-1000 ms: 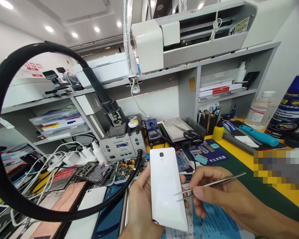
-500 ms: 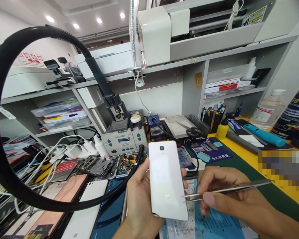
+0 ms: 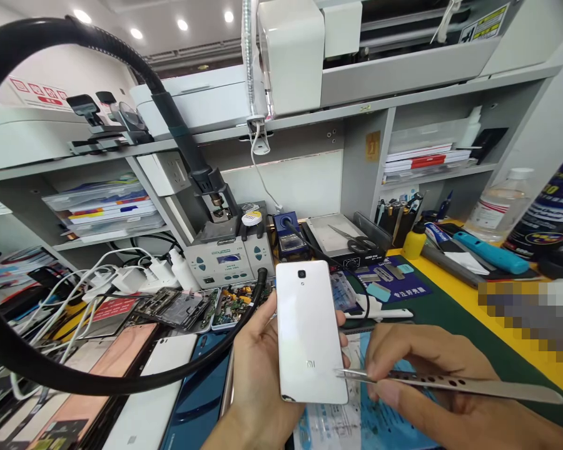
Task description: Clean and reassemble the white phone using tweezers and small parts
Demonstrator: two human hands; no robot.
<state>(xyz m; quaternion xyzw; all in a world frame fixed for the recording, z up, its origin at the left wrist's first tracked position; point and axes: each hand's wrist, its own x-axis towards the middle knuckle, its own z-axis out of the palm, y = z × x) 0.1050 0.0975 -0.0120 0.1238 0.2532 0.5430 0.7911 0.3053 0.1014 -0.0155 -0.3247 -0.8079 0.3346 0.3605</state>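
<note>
1. Left hand [image 3: 258, 372] clamped on the white-backed phone [image 3: 304, 331], thumb along its left edge, fingertips wrapped round the right.
2. Phone is held up over the bench, back toward the camera: lens near the top, logo near the bottom, dark mark at the lower-left corner.
3. Right hand [image 3: 429, 365] pinches the metal tweezers [image 3: 492, 386] between thumb and fingers. Tips point left, over the phone's lower-right area — can't tell if they touch.
4. Hands near each other, not touching.
5. Below them: blue-and-white sheet [image 3: 380, 415], then green mat [image 3: 455, 309] with yellow border.
6. Left side of bench: blue phone [image 3: 199, 394] beside another white phone [image 3: 154, 390], black hose [image 3: 122, 386] looping across both.
7. Behind: parts tray [image 3: 232, 305] in front of the grey station [image 3: 228, 262]; scissors [image 3: 356, 242] on a flat box, yellow bottle [image 3: 413, 242] to their right.
</note>
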